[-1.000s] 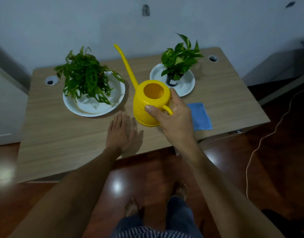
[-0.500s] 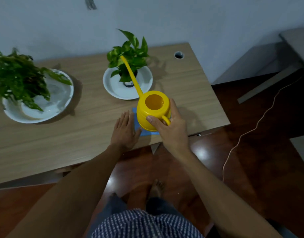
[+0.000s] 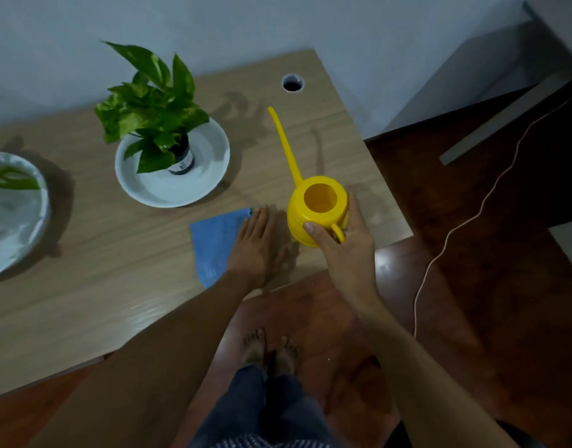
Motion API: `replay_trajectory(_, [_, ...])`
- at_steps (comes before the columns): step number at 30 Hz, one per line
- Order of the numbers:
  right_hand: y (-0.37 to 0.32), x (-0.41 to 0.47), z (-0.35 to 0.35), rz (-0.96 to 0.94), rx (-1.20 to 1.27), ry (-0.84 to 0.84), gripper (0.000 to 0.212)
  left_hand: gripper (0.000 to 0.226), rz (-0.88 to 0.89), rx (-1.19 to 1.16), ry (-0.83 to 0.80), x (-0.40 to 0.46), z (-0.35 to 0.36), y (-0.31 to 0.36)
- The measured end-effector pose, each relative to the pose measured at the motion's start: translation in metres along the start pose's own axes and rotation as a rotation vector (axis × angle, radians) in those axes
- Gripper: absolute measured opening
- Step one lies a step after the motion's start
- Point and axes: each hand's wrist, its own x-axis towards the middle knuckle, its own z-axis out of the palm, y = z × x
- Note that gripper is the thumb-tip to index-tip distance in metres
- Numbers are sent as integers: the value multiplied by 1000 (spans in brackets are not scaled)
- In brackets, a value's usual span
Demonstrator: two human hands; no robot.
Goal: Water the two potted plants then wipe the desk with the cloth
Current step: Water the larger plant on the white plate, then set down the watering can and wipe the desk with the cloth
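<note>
Closest to the person, the left hand (image 3: 257, 250) lies flat and spread on the blue cloth (image 3: 213, 244), which sits at the near edge of the table (image 3: 100, 286); its fingers (image 3: 260, 218) are wide and hold nothing, they only press down. Just beside it, the right hand (image 3: 346, 244) has its fingers wrapped around the handle and back of the yellow watering can (image 3: 317, 211), near the right end of the table. I cannot tell if the can sits on the table or hangs a little above it. I think the step now is putting the can down so the wiping can start. To do it well, set the can flat and well back from the table's edge so it cannot tip off, and keep the long spout (image 3: 284, 143) away from the leaves. Then bunch the cloth a bit and wipe in long strokes around the dishes. Farther back, the small plant (image 3: 152, 108) stands in a white dish (image 3: 210, 179). The second plant (image 3: 6, 179) and its dish (image 3: 26, 240) are cut off at the left, so most of it is hidden. It is too dim to tell if the soil is wet or if any water is left in the can.
</note>
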Motion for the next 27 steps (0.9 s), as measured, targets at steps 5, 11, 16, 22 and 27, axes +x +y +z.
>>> replay_trajectory(5, [23,26,-1,17,12,8,62,82,24,92,19,29,23,2])
replay_trajectory(11, [43,37,3,39,23,5,71,83,-3,118,0,35,33,-4])
replay_trajectory(16, [53,40,3,39,32,-3,71,84,-13,137,-5,35,33,-2])
replay_trajectory(22, [58,41,3,30,45,-15,68,84,-13,161,-11,35,33,-2])
replay_trajectory(27, [54,32,7,58,-51,11,81,84,-13,103,-14,34,27,1])
